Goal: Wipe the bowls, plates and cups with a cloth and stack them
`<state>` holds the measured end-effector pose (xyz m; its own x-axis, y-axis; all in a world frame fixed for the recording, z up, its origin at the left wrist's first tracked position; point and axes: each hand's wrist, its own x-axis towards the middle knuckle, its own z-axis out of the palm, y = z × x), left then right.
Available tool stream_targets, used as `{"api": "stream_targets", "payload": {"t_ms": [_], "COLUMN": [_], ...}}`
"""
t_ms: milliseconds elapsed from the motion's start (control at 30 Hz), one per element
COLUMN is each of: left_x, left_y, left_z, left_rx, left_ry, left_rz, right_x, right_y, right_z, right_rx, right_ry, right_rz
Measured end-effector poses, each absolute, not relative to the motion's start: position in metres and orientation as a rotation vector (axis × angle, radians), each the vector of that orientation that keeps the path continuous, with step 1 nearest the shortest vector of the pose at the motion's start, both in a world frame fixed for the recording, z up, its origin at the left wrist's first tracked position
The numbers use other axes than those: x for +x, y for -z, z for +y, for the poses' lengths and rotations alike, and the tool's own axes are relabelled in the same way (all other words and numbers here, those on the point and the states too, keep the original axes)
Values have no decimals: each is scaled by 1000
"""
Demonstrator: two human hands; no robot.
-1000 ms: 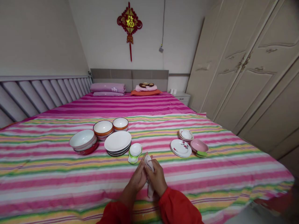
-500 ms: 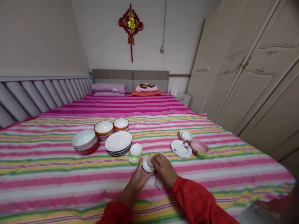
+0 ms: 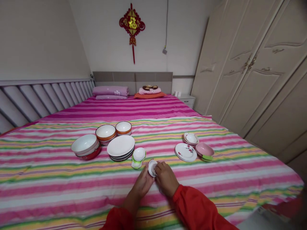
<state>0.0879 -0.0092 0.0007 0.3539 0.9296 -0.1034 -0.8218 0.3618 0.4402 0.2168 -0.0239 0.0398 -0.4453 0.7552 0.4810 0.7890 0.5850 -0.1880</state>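
Note:
Held low over the bed, a small white bowl (image 3: 151,167) is tilted in my left hand (image 3: 143,182), whose fingers wrap its left side and underside. My right hand (image 3: 167,179) presses into the bowl from the right with bent fingers. It grips a white cloth or tissue, mostly hidden behind the fingers. Just left of my hands, another small white bowl (image 3: 139,154) sits on a green and white dish (image 3: 137,164). Beside that is a stack of white oval plates (image 3: 121,145).
Orange-banded bowls (image 3: 105,131) and a red-based bowl stack (image 3: 85,145) stand left. On the right are flowered plates (image 3: 185,152), small white bowls (image 3: 191,138), a pink bowl (image 3: 204,149) and a green-handled dish (image 3: 207,158). All rest on a striped sheet (image 3: 72,191).
My right hand has turned and moved further over the bowl, and the cloth that hung below it is now mostly hidden. The bowl is tilted more. The view has shifted slightly.

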Motion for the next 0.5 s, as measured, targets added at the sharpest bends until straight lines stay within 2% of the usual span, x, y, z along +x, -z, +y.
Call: {"api": "stream_targets", "payload": {"t_ms": [167, 233, 367, 500], "left_x": [88, 87, 86, 87], "left_y": [-5, -7, -6, -5], "left_z": [-12, -12, -10, -9], "left_rx": [366, 347, 267, 265], "left_ry": [-1126, -1118, -1139, -1147], "left_rz": [370, 380, 398, 383], "right_x": [202, 199, 199, 201], "right_y": [-38, -39, -38, -37], "right_z": [-38, -33, -17, -15], "right_rx": [-1179, -1092, -1022, -1194], "right_ry": [-282, -335, -120, 191], "right_rz": [-2070, -2018, -2097, -2221]}}
